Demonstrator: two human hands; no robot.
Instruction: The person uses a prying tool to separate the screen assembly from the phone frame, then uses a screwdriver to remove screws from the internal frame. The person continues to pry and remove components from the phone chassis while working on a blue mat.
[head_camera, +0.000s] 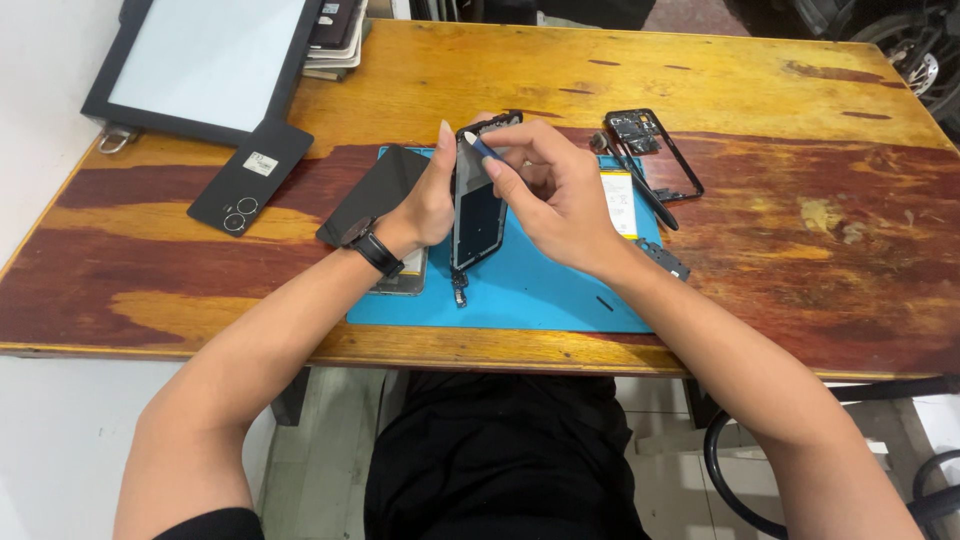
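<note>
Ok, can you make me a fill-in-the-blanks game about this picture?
1. The left hand holds a phone frame above a ____ mat.
2. The right hand holds a thin ____ tool.
3. A black ____ circles the left wrist.
4. The table is made of ____.

Missing words: blue, blue, watch, wood.

Both bare forearms reach forward and angle inward until the hands nearly meet. The left hand (its wrist wears a black band) stands on edge, thumb pointing up, fingers curled out of sight. The right hand arches over, fingertips pinched together near the left thumb.
</note>
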